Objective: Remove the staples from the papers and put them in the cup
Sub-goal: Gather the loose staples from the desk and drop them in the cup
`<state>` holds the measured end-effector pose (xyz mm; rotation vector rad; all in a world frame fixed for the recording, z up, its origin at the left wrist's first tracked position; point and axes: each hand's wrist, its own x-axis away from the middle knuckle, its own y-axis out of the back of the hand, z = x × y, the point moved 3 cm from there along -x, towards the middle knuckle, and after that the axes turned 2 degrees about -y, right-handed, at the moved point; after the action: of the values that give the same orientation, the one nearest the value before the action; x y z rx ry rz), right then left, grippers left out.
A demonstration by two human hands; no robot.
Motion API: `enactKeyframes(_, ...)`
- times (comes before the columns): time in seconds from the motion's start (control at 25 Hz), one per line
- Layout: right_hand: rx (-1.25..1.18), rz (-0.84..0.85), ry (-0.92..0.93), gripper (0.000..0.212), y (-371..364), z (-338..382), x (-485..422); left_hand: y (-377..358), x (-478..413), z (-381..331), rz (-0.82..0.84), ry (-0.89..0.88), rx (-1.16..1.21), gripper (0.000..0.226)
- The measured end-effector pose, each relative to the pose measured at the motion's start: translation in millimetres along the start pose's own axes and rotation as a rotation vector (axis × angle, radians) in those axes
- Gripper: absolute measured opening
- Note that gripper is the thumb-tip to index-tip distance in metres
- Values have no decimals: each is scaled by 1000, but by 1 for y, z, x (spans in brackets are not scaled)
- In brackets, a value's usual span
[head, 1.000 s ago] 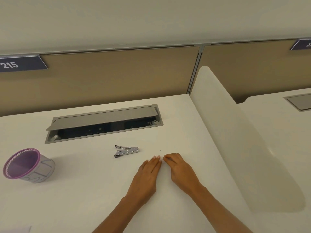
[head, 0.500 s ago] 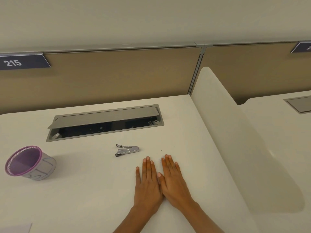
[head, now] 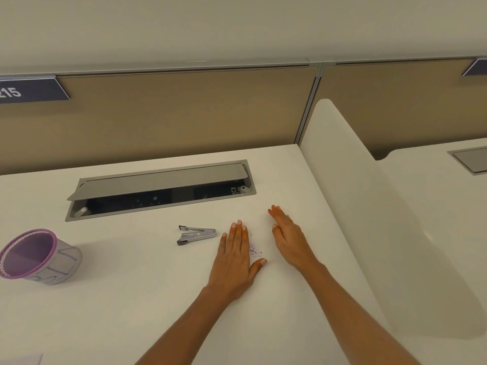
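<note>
A small heap of pulled staples [head: 255,251] lies on the white desk between my two hands. My left hand [head: 234,259] rests flat on the desk just left of the heap, fingers straight, thumb curving under it. My right hand [head: 290,238] is on its edge to the right of the heap, fingers straight. A metal staple remover [head: 196,234] lies a little left of my left hand. The purple-rimmed mesh cup [head: 39,256] stands at the far left. A corner of paper [head: 23,360] shows at the bottom left.
A grey cable box [head: 160,189] with its lid raised is set into the desk behind the staple remover. A white divider panel [head: 369,206] rises along the right side of the desk. A tan partition wall stands at the back.
My hands lay side by side, touching, half a second ago. They have drawn apart and the staple heap now shows between them.
</note>
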<state>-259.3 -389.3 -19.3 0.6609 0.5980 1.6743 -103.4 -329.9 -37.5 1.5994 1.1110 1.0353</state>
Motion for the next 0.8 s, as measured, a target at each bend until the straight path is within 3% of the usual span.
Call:
enactKeyframes(0.12,295,64,66,51,-6,-2,-18,1,-10,-3,21,-28,51,94)
enactKeyframes(0.24,320,123,185,53,-19,1,-7,4,-11,-2,30,-77,40,92)
enactKeyframes(0.44,156,192,255,54,-37,5,38,-3,15,0,7,-133,18,75)
enactKeyframes(0.68,-508,61,-80,47,-28,25,49,3,36,2,-72,-104,144,68)
enactKeyframes(0.8,-458,-25,-155,45,-10,25,43,14,32,10,-126,-26,161,65)
